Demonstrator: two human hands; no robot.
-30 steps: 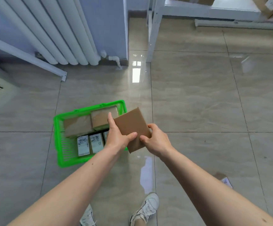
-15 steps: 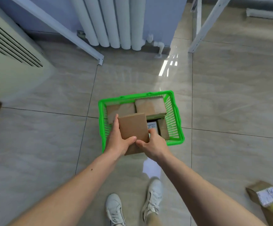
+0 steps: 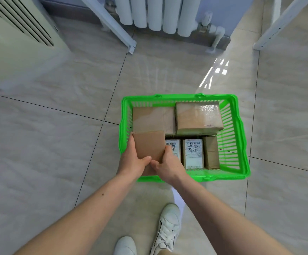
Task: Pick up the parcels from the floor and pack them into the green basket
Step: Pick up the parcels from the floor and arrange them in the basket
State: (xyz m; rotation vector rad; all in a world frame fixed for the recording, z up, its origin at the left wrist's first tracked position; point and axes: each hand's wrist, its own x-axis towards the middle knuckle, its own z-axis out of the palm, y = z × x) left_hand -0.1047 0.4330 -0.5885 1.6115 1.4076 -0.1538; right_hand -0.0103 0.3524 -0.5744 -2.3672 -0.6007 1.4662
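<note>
- Landmark: green basket [image 3: 241,142], sitting on the tiled floor [image 3: 57,144].
- Plain brown parcel [image 3: 148,145] held over the basket's near-left corner, flat face up, partly inside the rim line; can't tell if it touches anything below.
- Left hand [image 3: 134,162] grips the parcel's left edge, fingers curled along the side, thumb on top near the lower edge.
- Right hand [image 3: 169,165] grips the parcel's right edge, thumb on the lower part, fingers wrapped under and mostly hidden.
- Thumbs of the two hands nearly meet at the parcel's near edge.
- Inside the basket, far-right: large taped box [image 3: 198,116], shiny tape on top.
- Far-left in the basket: flat brown box [image 3: 153,118], touching the taped box, its near part covered by the held parcel.
- Near row in the basket: labelled parcel [image 3: 193,153] with white sticker and scribble; another labelled one [image 3: 173,147] to its left, half hidden by the right hand; narrow brown box [image 3: 211,152] to its right.
- Right side of the basket floor bare, mesh showing.
- Beyond the basket: white radiator [image 3: 158,13] on the wall, white frame leg [image 3: 112,24] slanting down.
- Near side of the basket: white sneakers [image 3: 168,227] on the floor, both forearms reaching in.
</note>
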